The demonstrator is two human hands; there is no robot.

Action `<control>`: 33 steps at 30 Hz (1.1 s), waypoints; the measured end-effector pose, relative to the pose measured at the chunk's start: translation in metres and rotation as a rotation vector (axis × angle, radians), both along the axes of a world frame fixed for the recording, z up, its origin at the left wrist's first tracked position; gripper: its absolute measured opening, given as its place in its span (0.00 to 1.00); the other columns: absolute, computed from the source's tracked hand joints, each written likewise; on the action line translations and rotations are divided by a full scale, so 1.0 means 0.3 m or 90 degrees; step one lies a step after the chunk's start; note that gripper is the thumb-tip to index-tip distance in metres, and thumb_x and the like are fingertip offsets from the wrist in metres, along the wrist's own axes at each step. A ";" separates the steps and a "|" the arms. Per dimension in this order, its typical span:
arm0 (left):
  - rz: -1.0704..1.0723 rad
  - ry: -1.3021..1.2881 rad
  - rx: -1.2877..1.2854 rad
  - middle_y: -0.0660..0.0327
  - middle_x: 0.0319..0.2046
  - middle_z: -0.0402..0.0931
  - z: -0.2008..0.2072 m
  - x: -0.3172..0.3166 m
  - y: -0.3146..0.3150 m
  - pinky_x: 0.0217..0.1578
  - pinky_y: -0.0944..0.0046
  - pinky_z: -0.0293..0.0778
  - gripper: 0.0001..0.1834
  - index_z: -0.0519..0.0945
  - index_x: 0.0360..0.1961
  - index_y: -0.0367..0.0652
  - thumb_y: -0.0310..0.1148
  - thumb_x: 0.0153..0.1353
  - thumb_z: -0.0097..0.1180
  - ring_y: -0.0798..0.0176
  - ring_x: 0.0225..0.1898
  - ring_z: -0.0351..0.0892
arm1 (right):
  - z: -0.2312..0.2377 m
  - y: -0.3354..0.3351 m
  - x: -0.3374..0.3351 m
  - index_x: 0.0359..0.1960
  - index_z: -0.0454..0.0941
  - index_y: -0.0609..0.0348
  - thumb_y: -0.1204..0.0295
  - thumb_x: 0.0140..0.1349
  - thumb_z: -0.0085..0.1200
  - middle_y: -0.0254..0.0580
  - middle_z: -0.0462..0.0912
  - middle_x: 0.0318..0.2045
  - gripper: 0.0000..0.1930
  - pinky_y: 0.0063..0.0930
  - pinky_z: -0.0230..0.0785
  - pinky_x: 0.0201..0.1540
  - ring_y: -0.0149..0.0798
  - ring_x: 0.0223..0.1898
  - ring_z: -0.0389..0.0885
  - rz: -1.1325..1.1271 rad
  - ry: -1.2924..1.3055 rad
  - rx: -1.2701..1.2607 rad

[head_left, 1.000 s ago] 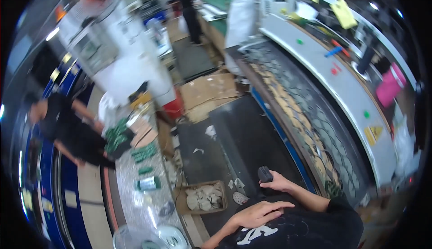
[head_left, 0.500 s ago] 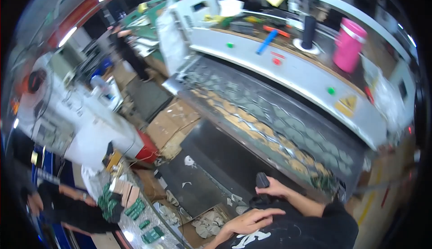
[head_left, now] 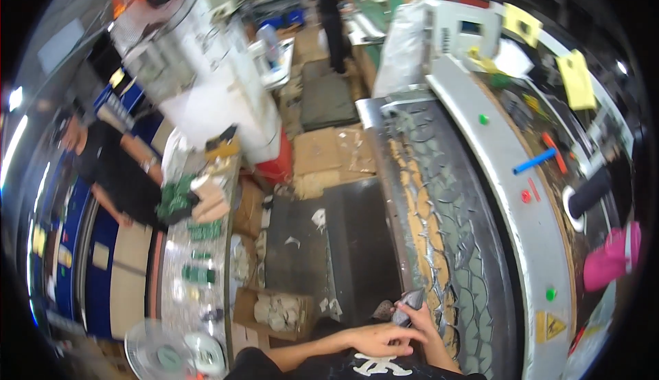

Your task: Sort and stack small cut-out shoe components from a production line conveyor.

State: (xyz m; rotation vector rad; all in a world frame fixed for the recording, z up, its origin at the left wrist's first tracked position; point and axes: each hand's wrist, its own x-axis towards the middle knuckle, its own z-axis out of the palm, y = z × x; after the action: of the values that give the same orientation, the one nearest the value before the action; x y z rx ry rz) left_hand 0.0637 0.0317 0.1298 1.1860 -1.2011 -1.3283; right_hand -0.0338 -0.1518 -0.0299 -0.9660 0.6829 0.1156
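My right hand (head_left: 424,320) is closed round a small dark grey piece with a pointed end (head_left: 412,300); it may be several thin cut pieces stacked. Just left of it shows a speckled brownish-grey piece (head_left: 383,310), and I cannot tell whether it is held. My left hand (head_left: 384,340) lies across in front of my right wrist, fingers stretched out and apart, with nothing seen in it. Close on the right is the machine's dark bed (head_left: 489,277), covered with grey-green cut sheet material (head_left: 446,194) and a strip of tan scraps (head_left: 414,208).
A silver machine beam (head_left: 504,188) with green and red buttons runs along the right. On the left stands a table (head_left: 175,291) with green bundles (head_left: 198,273) and a person (head_left: 113,167) behind it. A scrap box (head_left: 264,328), a fan (head_left: 161,352) and another person (head_left: 334,23) are in view.
My view has swung left, so the machine now lies along the right. My right hand still holds a dark piece, now lower and tilted; my left hand stays beside it, fingers outstretched.
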 end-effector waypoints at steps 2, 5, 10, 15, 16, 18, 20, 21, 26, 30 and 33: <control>0.098 -0.071 0.132 0.54 0.39 0.83 -0.017 0.028 -0.002 0.44 0.58 0.79 0.28 0.72 0.73 0.47 0.39 0.75 0.62 0.58 0.41 0.85 | 0.035 -0.007 0.033 0.58 0.76 0.57 0.76 0.65 0.71 0.39 0.87 0.41 0.22 0.33 0.82 0.42 0.37 0.38 0.88 0.069 0.000 0.043; 0.491 -0.404 0.033 0.47 0.54 0.75 -0.143 0.006 0.051 0.55 0.47 0.77 0.40 0.66 0.74 0.45 0.34 0.63 0.70 0.40 0.56 0.79 | 0.035 0.031 0.123 0.60 0.76 0.54 0.75 0.66 0.70 0.33 0.84 0.43 0.22 0.29 0.79 0.47 0.33 0.43 0.84 0.053 -0.095 -0.011; 0.582 -0.334 0.108 0.45 0.56 0.69 -0.097 0.069 0.228 0.57 0.44 0.77 0.59 0.54 0.81 0.47 0.28 0.51 0.78 0.36 0.57 0.76 | 0.097 0.220 0.251 0.64 0.74 0.59 0.69 0.72 0.66 0.42 0.82 0.54 0.22 0.37 0.79 0.57 0.39 0.54 0.84 0.046 -0.101 -0.023; 0.743 -0.276 0.022 0.37 0.65 0.68 -0.133 0.130 0.406 0.60 0.45 0.77 0.56 0.53 0.80 0.47 0.20 0.50 0.68 0.31 0.63 0.76 | 0.208 0.485 0.434 0.72 0.72 0.59 0.63 0.79 0.55 0.42 0.82 0.63 0.25 0.40 0.73 0.67 0.40 0.63 0.80 0.139 -0.205 -0.058; 0.787 -0.280 -0.003 0.39 0.68 0.68 -0.141 0.134 0.463 0.64 0.47 0.76 0.55 0.54 0.80 0.48 0.20 0.51 0.67 0.34 0.68 0.73 | 0.252 0.545 0.454 0.71 0.73 0.59 0.61 0.80 0.55 0.40 0.81 0.64 0.24 0.38 0.73 0.66 0.40 0.63 0.80 0.213 -0.164 -0.098; 0.786 -0.162 0.066 0.39 0.68 0.72 -0.065 0.165 0.600 0.65 0.47 0.76 0.53 0.56 0.80 0.48 0.21 0.54 0.67 0.36 0.69 0.75 | 0.261 0.670 0.496 0.68 0.76 0.57 0.57 0.78 0.59 0.40 0.83 0.60 0.24 0.34 0.74 0.63 0.37 0.60 0.81 0.250 -0.134 -0.100; 0.835 -0.175 0.082 0.39 0.66 0.75 -0.051 0.183 0.661 0.62 0.45 0.79 0.53 0.55 0.81 0.50 0.23 0.55 0.68 0.34 0.64 0.80 | 0.251 0.760 0.527 0.61 0.78 0.56 0.60 0.77 0.62 0.36 0.84 0.53 0.19 0.33 0.75 0.60 0.33 0.55 0.81 0.251 -0.131 -0.084; 0.849 -0.183 0.142 0.35 0.64 0.76 -0.050 0.181 0.683 0.62 0.42 0.78 0.53 0.52 0.81 0.48 0.23 0.57 0.68 0.28 0.64 0.77 | 0.282 0.806 0.549 0.61 0.78 0.57 0.61 0.77 0.62 0.35 0.84 0.53 0.19 0.32 0.75 0.60 0.32 0.54 0.81 0.275 -0.168 -0.057; 0.797 -0.233 0.185 0.35 0.65 0.75 -0.109 0.288 0.668 0.61 0.41 0.79 0.54 0.54 0.81 0.47 0.30 0.57 0.73 0.28 0.63 0.79 | 0.199 0.790 0.643 0.61 0.78 0.58 0.61 0.78 0.61 0.34 0.84 0.53 0.18 0.30 0.75 0.59 0.30 0.54 0.81 0.316 -0.134 -0.012; 0.762 -0.181 0.221 0.36 0.64 0.77 -0.211 0.385 0.585 0.60 0.41 0.80 0.56 0.54 0.81 0.46 0.34 0.56 0.75 0.29 0.61 0.80 | 0.185 0.723 0.714 0.63 0.76 0.60 0.59 0.76 0.64 0.36 0.82 0.54 0.23 0.30 0.74 0.61 0.29 0.56 0.79 0.306 -0.127 -0.043; 0.740 -0.182 0.209 0.37 0.63 0.78 -0.253 0.527 0.548 0.59 0.43 0.82 0.58 0.51 0.82 0.48 0.32 0.57 0.75 0.34 0.61 0.83 | 0.155 0.661 0.813 0.68 0.72 0.60 0.56 0.72 0.68 0.37 0.80 0.59 0.31 0.31 0.71 0.65 0.32 0.61 0.77 0.301 -0.171 -0.049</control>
State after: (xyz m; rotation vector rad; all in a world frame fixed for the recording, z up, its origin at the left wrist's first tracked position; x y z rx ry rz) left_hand 0.2218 0.1961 0.0539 1.9195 -0.2743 -0.4598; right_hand 0.2100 0.0465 0.0167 -1.1787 0.2038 0.3705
